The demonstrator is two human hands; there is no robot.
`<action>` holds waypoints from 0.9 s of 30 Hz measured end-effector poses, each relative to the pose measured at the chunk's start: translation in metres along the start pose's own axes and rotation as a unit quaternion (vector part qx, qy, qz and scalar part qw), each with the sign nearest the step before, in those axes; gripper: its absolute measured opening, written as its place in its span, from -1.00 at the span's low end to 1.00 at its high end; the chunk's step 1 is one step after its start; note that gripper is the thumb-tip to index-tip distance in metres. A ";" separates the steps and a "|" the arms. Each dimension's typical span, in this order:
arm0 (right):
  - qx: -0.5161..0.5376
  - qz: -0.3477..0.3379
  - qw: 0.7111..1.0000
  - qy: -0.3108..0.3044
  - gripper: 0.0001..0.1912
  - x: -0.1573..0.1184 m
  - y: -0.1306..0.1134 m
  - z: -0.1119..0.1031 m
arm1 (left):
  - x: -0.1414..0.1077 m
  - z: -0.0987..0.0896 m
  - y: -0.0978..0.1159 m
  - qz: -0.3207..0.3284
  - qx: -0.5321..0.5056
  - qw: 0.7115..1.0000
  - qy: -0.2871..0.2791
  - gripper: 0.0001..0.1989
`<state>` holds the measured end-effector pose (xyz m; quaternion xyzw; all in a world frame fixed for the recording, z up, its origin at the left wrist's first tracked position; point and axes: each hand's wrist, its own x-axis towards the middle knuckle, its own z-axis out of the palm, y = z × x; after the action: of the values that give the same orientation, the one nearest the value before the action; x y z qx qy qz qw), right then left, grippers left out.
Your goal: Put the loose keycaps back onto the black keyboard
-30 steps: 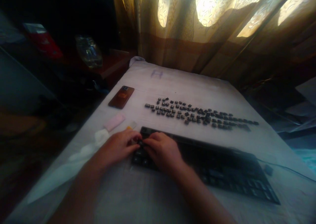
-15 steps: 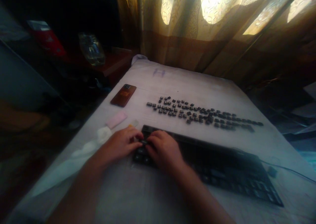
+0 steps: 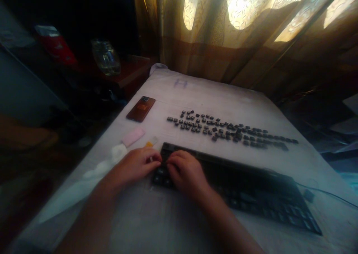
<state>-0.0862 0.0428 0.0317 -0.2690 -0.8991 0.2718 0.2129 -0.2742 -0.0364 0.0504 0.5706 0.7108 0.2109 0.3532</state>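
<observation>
A black keyboard lies slanted across the white cloth, with keys showing at its left end and along its front right part. My left hand is at its left end, fingertips pinched together. Close beside it, my right hand rests over the keyboard with its fingers curled together. The fingertips of both hands nearly meet; whatever lies between them is too small and dark to make out. Behind the keyboard, many loose black keycaps are spread in rough rows.
A brown phone lies at the left, near a pink cloth, a small yellow-tipped item and crumpled white tissue. A cable runs off right. On a side table stands a glass jar. Curtains hang behind.
The fingertips have drawn slightly apart over the keyboard's left end. The view has shifted very slightly; the keycaps and phone lie as before.
</observation>
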 end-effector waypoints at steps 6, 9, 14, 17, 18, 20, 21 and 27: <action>-0.009 -0.005 1.000 -0.019 -0.80 -0.001 0.000 -0.003 | 0.001 -0.001 0.006 -0.054 -0.041 0.998 -0.013 -0.76; -0.027 -0.006 0.999 -0.036 -0.77 0.000 0.000 -0.005 | 0.003 0.000 0.005 -0.066 -0.059 0.996 -0.021 -0.75; -0.089 -0.033 0.994 -0.057 -0.82 0.002 0.001 -0.005 | 0.007 0.003 0.002 -0.072 -0.082 0.994 -0.023 -0.75; -0.131 -0.051 0.989 -0.047 -0.85 0.003 0.001 -0.004 | 0.007 0.003 0.000 -0.067 -0.101 0.993 -0.013 -0.74; -0.142 -0.053 0.987 -0.044 -0.86 0.002 0.001 -0.004 | 0.007 0.003 0.000 -0.063 -0.112 0.992 -0.009 -0.74; -0.157 -0.052 0.985 -0.042 -0.87 0.001 0.000 -0.004 | 0.006 0.004 -0.002 -0.053 -0.127 0.990 -0.004 -0.71; -0.159 -0.048 0.985 -0.042 -0.88 0.000 -0.001 -0.004 | 0.005 0.003 -0.003 -0.050 -0.126 0.991 -0.004 -0.70; -0.127 -0.024 0.991 -0.023 -0.87 -0.004 -0.003 -0.004 | 0.001 0.003 -0.005 -0.055 -0.095 0.994 -0.023 -0.69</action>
<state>-0.0824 0.0398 0.0358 -0.2655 -0.9373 0.1565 0.1625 -0.2753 -0.0375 0.0447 0.4990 0.7093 0.2448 0.4335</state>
